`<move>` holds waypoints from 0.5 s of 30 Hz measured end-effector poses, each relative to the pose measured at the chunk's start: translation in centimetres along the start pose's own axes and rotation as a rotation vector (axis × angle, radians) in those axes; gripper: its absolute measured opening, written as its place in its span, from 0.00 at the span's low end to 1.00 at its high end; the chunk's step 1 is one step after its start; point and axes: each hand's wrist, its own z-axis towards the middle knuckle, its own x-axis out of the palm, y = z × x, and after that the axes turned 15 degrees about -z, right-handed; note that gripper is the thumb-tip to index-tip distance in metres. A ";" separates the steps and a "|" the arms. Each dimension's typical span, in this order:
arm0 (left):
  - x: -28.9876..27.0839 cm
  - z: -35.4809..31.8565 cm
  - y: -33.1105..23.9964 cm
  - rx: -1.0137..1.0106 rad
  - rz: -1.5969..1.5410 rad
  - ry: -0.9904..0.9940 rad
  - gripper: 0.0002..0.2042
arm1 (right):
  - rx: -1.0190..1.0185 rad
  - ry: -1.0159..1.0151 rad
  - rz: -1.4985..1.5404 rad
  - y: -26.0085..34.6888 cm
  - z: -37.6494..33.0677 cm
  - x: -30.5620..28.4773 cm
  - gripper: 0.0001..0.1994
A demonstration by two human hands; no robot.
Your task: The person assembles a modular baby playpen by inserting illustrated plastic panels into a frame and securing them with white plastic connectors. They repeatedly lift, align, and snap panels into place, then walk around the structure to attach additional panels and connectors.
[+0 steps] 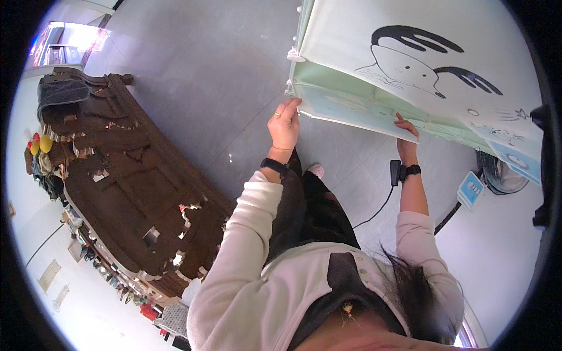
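- At the cabinet's (410,52) lower front edge: left hand (284,126) closed, pinching the pale blue fabric flap (351,111) near its corner.
- R hand (405,130) further along same flap, fingers curled on the edge; looks like a grip, partly hidden.
- Flap stretched between both hands, over grey tile floor (205,76).
- Dark carved wood bench (134,187) well off to the L.

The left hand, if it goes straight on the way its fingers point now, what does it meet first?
The left hand already touches the corner of the pale fabric cabinet. Pushing straight on, it would likely press into that fabric panel's edge near the white plastic connector; depth is unclear.
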 end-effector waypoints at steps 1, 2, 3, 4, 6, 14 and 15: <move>0.0 0.2 0.2 0.002 -0.003 0.005 0.13 | 0.033 -0.008 0.079 -0.1 0.2 0.2 0.04; 0.1 0.4 0.3 0.003 -0.007 0.012 0.13 | 0.031 -0.018 0.034 -0.2 0.3 0.2 0.04; 0.1 0.6 0.4 -0.004 0.001 0.029 0.13 | 0.021 -0.009 0.037 -0.3 0.5 0.2 0.05; 0.1 0.8 0.4 -0.011 0.007 0.046 0.13 | -0.001 0.018 0.096 -0.5 0.6 0.1 0.05; 0.2 1.0 0.6 -0.016 -0.010 0.064 0.15 | -0.005 0.010 0.020 -0.9 0.9 -0.2 0.05; 0.8 1.9 1.0 0.042 0.040 0.085 0.11 | 0.105 -0.025 0.056 -1.2 1.8 -0.7 0.06; 1.0 2.3 1.1 0.048 0.040 0.090 0.10 | 0.141 -0.038 0.062 -1.0 2.0 -0.6 0.06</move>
